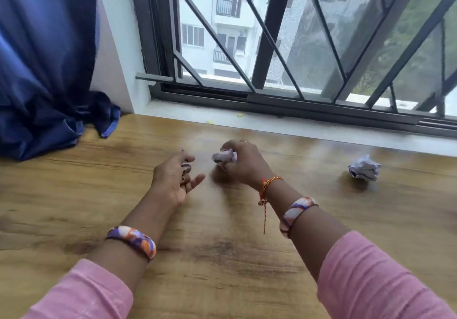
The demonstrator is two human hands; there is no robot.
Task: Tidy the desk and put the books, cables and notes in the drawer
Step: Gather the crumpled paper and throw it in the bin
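Two crumpled paper balls show on the wooden worktop (222, 257), which runs along under a barred window (296, 46). One paper ball (223, 156) is clamped in the right hand (243, 164), whose fingers curl round it from above, just over the worktop and a little in front of the window sill (272, 123). The second paper ball (364, 168) lies loose on the worktop, well to the right of that hand and also near the sill. Faint printing marks both balls, but none of it can be read. The left hand (173, 180) hovers just left of the held ball, its fingers loosely curled and apart, gripping nothing. Both wrists wear patterned bangles; the right also carries a red and yellow thread (265, 190). A blue curtain (47, 71) bunches onto the worktop at the window's left end. Two small yellow scraps (239, 115) lie on the sill.
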